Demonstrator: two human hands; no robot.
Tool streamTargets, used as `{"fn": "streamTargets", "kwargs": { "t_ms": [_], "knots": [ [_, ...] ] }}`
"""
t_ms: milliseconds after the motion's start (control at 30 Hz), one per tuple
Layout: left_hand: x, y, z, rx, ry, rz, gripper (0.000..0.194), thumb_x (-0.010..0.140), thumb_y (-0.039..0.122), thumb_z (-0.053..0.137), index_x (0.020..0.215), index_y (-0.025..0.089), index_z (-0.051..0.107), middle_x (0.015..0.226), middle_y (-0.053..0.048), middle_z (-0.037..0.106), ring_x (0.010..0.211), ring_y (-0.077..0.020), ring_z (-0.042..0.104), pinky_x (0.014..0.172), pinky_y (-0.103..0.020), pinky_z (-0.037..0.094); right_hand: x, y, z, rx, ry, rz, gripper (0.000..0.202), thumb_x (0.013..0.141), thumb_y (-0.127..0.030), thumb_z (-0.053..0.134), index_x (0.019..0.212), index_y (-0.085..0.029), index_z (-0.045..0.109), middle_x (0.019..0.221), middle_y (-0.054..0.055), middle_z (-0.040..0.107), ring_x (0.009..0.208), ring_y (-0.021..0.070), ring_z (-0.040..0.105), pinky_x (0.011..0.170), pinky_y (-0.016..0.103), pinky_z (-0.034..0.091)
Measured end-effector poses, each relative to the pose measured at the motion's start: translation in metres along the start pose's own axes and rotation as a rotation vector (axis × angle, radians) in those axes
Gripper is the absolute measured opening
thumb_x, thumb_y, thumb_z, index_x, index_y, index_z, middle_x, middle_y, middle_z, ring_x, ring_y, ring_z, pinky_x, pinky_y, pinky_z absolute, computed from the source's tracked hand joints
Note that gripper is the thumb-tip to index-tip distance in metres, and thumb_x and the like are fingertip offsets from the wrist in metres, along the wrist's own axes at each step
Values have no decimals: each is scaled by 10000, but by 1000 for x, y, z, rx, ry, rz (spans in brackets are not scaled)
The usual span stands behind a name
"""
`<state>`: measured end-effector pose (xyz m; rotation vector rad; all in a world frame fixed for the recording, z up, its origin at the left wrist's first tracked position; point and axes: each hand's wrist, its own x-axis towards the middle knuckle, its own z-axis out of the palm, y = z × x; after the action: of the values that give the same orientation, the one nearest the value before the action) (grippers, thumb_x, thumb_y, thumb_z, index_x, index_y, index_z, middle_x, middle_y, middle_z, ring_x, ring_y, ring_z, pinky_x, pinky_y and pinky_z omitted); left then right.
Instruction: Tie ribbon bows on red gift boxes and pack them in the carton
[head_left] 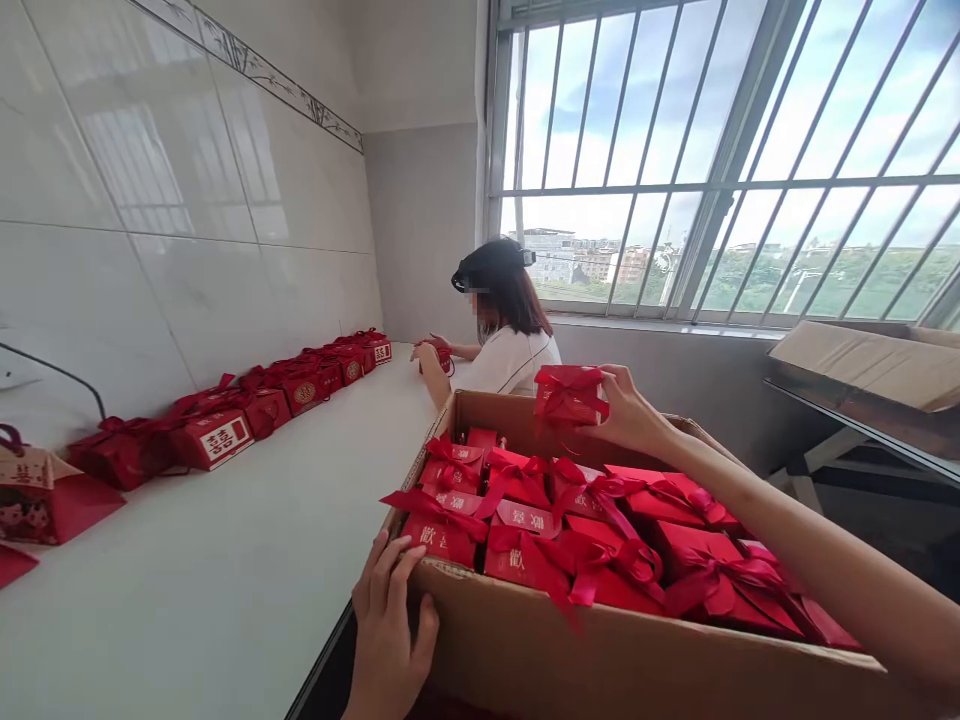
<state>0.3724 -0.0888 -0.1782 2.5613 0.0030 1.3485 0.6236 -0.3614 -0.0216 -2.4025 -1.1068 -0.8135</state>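
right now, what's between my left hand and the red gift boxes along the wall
In the head view, white tabletop lies between your left hand and the row of gift boxes.

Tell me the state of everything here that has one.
Carton: open, filled with packed boxes
Packed boxes: closed, ribboned
Held box: ribboned, held up
Right hand: gripping held box
Left hand: resting on carton corner
Table boxes: roughly lined up
Co-worker's hands: on another box
Window: barred, sashes unclear

A plain workroom, it seems; home or shop cannot be told.
Red boxes (304, 388) line a long white table (225, 600), more fill a carton (637, 665), a co-worker (526, 358) handles one, beside tiled wall (176, 150) and barred window (600, 190).
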Motion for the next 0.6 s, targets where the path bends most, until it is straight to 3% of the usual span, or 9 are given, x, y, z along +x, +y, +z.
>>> {"fn": "streamTargets", "kwargs": {
  "t_ms": [167, 300, 433, 600],
  "knots": [
    [-6, -4, 12, -25, 34, 28, 391, 820, 102, 394, 1209, 140, 394, 1207, -150, 445, 1360, -268, 211, 981, -409, 301, 26, -6, 46, 36, -128, -65, 729, 652, -347, 690, 1255, -154, 329, 1251, 184, 357, 1188, 340, 418, 994, 485, 408],
    [-9, -10, 10, -9, 11, 76, 388, 811, 87, 411, 1196, 133, 407, 1196, -147, 443, 1371, -256, 190, 984, -382, 298, 26, -3, 66, 9, -211, -73, 742, 635, -328, 706, 1262, -185, 337, 1265, 179, 375, 1097, 339, 505, 891, 514, 485],
    [-12, -10, 12, -19, 56, 51, 364, 815, 74, 415, 1171, 150, 435, 1163, -133, 465, 1369, -231, 217, 1023, -363, 277, 18, 15, 68, -71, -285, -53, 722, 621, -304, 724, 1241, -208, 365, 1277, 172, 384, 1094, 360, 523, 836, 521, 520],
    [-14, -14, 30, -76, 238, 20, 237, 851, 181, 412, 1069, 180, 505, 1058, -109, 510, 1319, -234, 325, 1061, -389, 282, 3, 45, 58, -69, -278, 47, 698, 605, -332, 740, 1192, -217, 381, 1243, 140, 387, 1033, 313, 571, 909, 479, 500]
  ]
}}
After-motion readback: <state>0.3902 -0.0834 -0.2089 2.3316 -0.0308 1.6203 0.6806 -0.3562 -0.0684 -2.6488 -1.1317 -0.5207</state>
